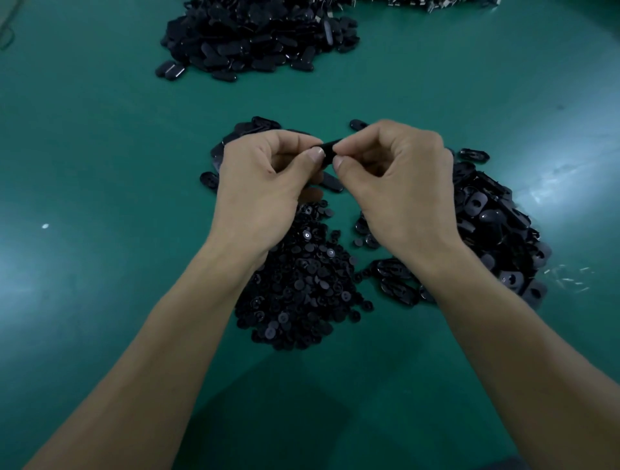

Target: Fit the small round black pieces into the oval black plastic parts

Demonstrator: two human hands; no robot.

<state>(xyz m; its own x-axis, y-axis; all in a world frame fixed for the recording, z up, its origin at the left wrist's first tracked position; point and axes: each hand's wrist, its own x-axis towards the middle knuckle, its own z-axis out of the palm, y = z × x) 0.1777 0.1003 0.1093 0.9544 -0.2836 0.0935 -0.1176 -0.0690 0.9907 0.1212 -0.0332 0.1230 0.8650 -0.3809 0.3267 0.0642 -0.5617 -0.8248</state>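
Note:
Both hands meet above the green table. My left hand point(268, 181) and my right hand point(396, 181) pinch the two ends of one oval black plastic part point(328, 152) between thumbs and forefingers. Whether a round piece sits in it is hidden by the fingers. Below the hands lies a heap of small round black pieces point(302, 281). A pile of oval black parts point(493, 231) spreads under and to the right of my right wrist. A few more oval parts point(235, 137) lie behind my left hand.
A large heap of black oval parts point(258, 37) sits at the far side of the green table point(100, 167). Small white scraps point(570, 278) lie right of the near pile. Another pile edge shows at the top right point(436, 3).

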